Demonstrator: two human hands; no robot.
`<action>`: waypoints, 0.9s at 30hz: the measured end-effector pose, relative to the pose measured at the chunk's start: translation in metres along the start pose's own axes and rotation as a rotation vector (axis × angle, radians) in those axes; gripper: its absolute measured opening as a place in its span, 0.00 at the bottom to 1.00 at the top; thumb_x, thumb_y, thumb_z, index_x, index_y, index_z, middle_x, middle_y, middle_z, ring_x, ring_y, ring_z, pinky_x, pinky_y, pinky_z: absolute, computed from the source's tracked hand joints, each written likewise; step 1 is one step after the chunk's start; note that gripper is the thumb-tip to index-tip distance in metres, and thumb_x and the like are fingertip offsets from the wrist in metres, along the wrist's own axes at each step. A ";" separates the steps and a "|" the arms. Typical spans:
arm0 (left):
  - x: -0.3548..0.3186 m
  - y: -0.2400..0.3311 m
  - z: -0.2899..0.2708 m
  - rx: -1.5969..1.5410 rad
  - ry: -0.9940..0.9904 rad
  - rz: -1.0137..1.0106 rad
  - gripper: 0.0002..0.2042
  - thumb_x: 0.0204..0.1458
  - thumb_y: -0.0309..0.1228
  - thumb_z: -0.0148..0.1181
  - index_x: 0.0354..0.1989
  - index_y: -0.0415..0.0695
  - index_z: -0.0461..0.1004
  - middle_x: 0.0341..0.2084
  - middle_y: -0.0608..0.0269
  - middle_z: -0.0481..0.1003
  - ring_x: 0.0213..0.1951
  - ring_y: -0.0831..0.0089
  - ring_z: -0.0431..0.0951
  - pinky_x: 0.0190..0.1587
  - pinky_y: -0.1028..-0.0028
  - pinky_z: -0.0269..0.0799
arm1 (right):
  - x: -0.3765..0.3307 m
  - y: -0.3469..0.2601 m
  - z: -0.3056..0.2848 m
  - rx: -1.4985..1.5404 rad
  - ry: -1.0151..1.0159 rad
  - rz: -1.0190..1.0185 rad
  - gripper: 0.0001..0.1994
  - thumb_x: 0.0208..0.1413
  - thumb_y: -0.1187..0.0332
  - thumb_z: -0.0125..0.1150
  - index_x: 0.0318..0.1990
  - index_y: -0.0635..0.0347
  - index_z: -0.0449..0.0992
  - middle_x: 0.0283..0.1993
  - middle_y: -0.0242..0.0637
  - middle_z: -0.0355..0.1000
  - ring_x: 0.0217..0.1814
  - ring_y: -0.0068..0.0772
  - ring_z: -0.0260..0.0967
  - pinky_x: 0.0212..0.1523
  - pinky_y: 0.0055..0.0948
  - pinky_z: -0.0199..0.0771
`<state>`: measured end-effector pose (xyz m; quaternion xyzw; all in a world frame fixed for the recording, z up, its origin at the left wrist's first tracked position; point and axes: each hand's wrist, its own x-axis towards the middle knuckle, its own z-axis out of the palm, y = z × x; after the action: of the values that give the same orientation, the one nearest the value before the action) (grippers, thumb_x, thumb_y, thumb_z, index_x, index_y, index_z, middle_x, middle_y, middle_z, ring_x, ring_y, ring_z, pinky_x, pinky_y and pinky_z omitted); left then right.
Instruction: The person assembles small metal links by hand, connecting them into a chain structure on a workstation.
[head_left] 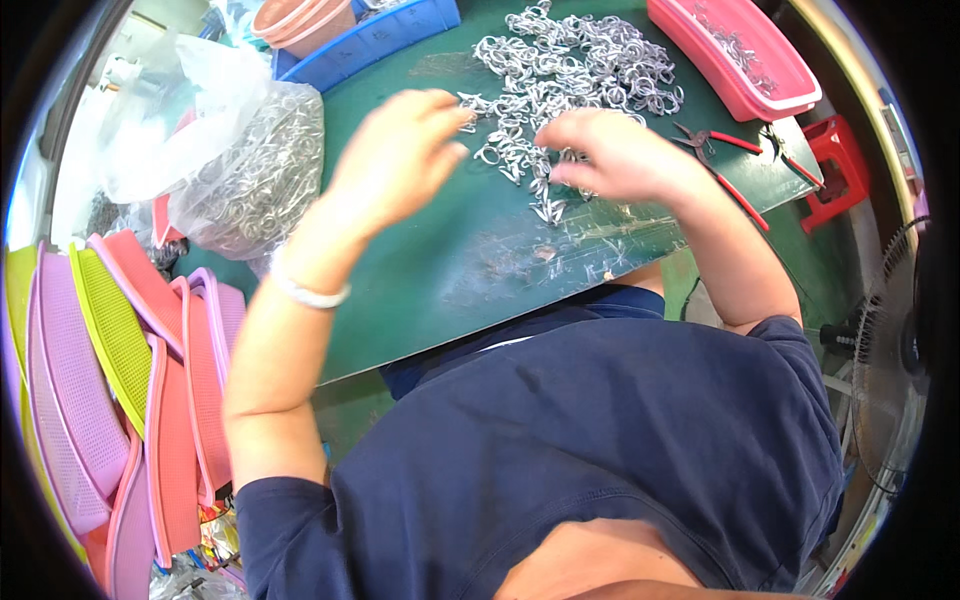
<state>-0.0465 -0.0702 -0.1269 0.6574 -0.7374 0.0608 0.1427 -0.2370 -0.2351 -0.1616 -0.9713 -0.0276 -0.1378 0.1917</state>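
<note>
A loose heap of small silver-grey metal ring-shaped pieces lies on the green tabletop. Along the heap's left edge is my left hand, its thumb apart from its curved fingers. The fingertips reach a few stray pieces there, and I see nothing held between them. My right hand is over the near side of the heap, slightly blurred. Its thumb and fingers are also apart, with pieces showing between and beneath them. Whether those fingertips touch any pieces is hard to make out.
A clear plastic bag full of metal pieces stands at left, beside a blue bin. A pink tray holds several pieces at far right, near red-handled pliers. Plastic baskets stack at left; a fan stands right.
</note>
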 end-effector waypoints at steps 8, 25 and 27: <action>0.001 0.001 0.057 -0.205 -0.069 -0.058 0.24 0.41 0.35 0.60 0.50 0.48 0.66 0.49 0.49 0.63 0.51 0.54 0.64 0.51 0.63 0.61 | -0.022 -0.033 0.034 -0.155 -0.093 -0.032 0.31 0.39 0.60 0.63 0.54 0.55 0.63 0.58 0.46 0.55 0.61 0.47 0.49 0.59 0.44 0.48; -0.051 -0.039 0.050 -0.161 0.183 -0.322 0.18 0.45 0.34 0.56 0.44 0.40 0.71 0.47 0.51 0.66 0.51 0.58 0.64 0.51 0.65 0.59 | 0.053 -0.010 0.058 -0.307 -0.080 0.065 0.28 0.46 0.56 0.58 0.56 0.51 0.60 0.60 0.48 0.53 0.63 0.48 0.47 0.59 0.47 0.46; -0.053 -0.038 0.056 -0.183 0.072 -0.343 0.20 0.45 0.39 0.56 0.47 0.44 0.70 0.53 0.51 0.60 0.56 0.58 0.58 0.55 0.60 0.51 | 0.051 -0.021 0.056 -0.164 -0.213 -0.033 0.28 0.46 0.55 0.57 0.56 0.48 0.61 0.60 0.47 0.52 0.63 0.46 0.48 0.61 0.49 0.44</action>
<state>-0.0108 -0.0404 -0.1994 0.7550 -0.6116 -0.0083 0.2364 -0.1756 -0.1944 -0.1899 -0.9923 -0.0526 -0.0386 0.1055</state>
